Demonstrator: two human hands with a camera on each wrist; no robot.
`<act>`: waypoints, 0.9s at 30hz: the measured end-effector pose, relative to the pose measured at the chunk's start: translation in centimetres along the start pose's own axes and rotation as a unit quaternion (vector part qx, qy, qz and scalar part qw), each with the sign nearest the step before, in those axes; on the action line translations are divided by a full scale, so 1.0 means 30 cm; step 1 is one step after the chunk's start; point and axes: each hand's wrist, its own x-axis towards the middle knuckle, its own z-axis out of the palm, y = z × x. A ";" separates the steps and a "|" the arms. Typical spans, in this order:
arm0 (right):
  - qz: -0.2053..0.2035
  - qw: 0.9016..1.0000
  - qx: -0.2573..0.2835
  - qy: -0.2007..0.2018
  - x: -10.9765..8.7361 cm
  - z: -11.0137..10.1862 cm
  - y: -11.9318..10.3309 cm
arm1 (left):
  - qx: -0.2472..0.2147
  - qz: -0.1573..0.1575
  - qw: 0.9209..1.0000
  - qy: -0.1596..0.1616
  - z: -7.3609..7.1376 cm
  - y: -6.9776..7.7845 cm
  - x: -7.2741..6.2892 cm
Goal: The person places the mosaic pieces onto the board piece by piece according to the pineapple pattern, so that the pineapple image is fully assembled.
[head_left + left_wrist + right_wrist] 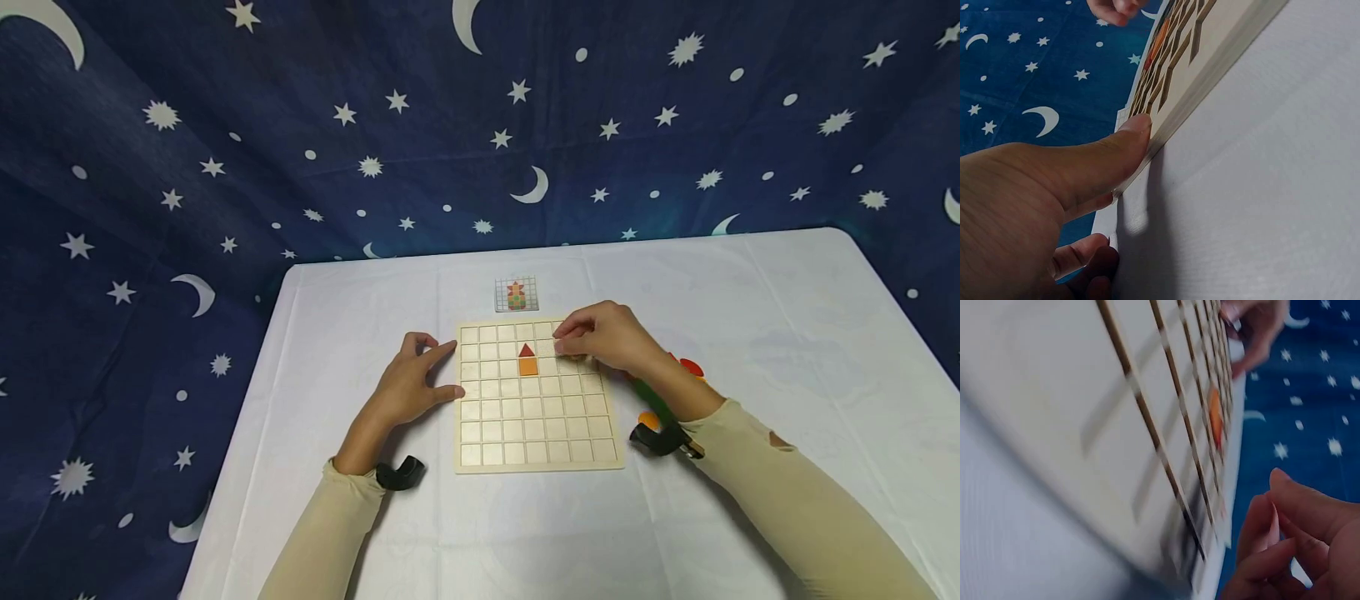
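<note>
A pale wooden grid board [491, 454] lies on the white table. On it a red triangle [527, 351] sits directly above an orange square [528, 367]. My left hand [408, 383] is at the board's left side, index finger and thumb spread and touching its edge; the thumb [1129, 134] rests on the rim in the left wrist view. Over the board's upper right cells hovers my right hand [603, 337], its fingertips [1280, 478] bent close to the thumb. Whether a small piece is between them cannot be made out.
A small gridded picture card [516, 294] with a coloured figure lies beyond the board. Right of the board, partly under my right forearm, are red pieces [692, 367], an orange piece [648, 420] and something green [654, 402]. A starry blue cloth [420, 142] hangs behind the table.
</note>
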 end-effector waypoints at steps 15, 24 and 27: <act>-0.038 0.986 -0.156 -0.042 -0.074 -0.218 0.175 | 0.003 0.003 1.000 0.000 0.002 -0.007 0.002; -0.071 0.977 -0.189 -0.064 -0.086 -0.225 0.228 | 0.002 0.009 1.000 0.003 0.001 -0.009 0.000; -0.070 0.978 -0.183 -0.069 -0.088 -0.222 0.230 | 0.002 0.010 1.000 0.003 0.001 -0.008 0.001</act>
